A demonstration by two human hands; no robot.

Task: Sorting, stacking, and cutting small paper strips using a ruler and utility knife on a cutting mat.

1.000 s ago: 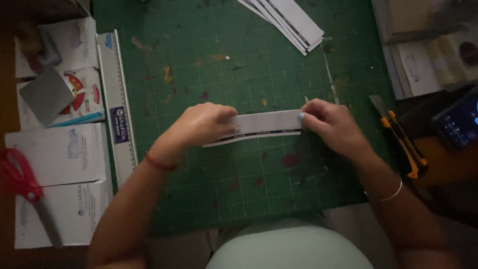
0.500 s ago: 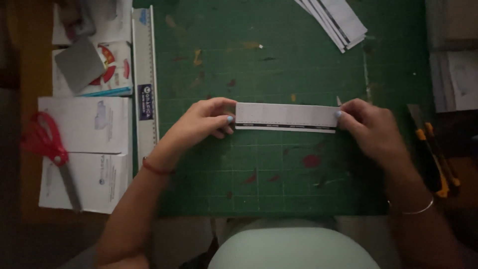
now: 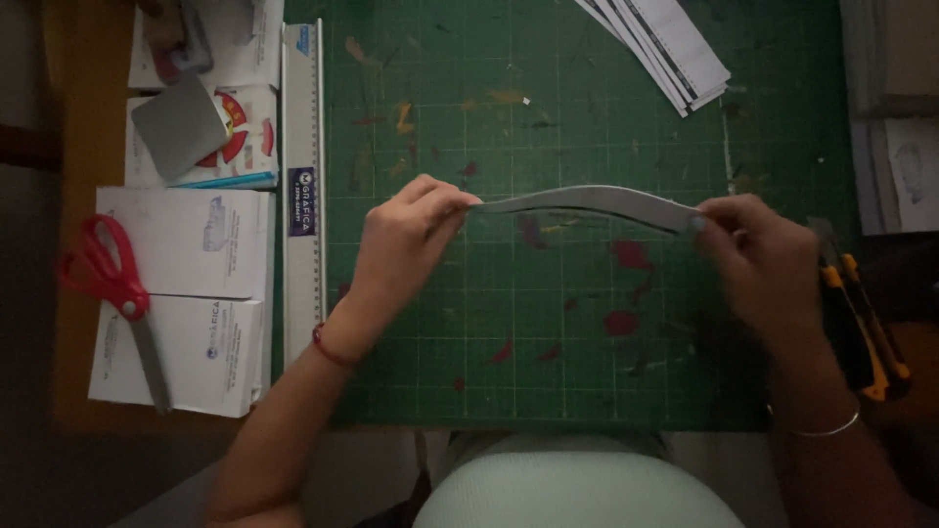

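Paper strip [image 3: 587, 202] now edge-on and bowed, earlier flat; left hand [image 3: 406, 235], right hand [image 3: 758, 259] grip pinching ends.

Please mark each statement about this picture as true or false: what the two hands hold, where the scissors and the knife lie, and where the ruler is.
1. Both hands hold one long paper strip by its ends. True: the left hand pinches one end and the right hand the other, above the green cutting mat.
2. The red scissors lie on the green mat. False: they lie on white packets to the left of the mat.
3. A ruler lies along the left edge of the mat. True.
4. The yellow and black utility knife is in the right hand. False: it lies beside that hand, at the mat's right edge.
5. The strip lies flat on the mat. False: it is held up and bends in a slight curve.
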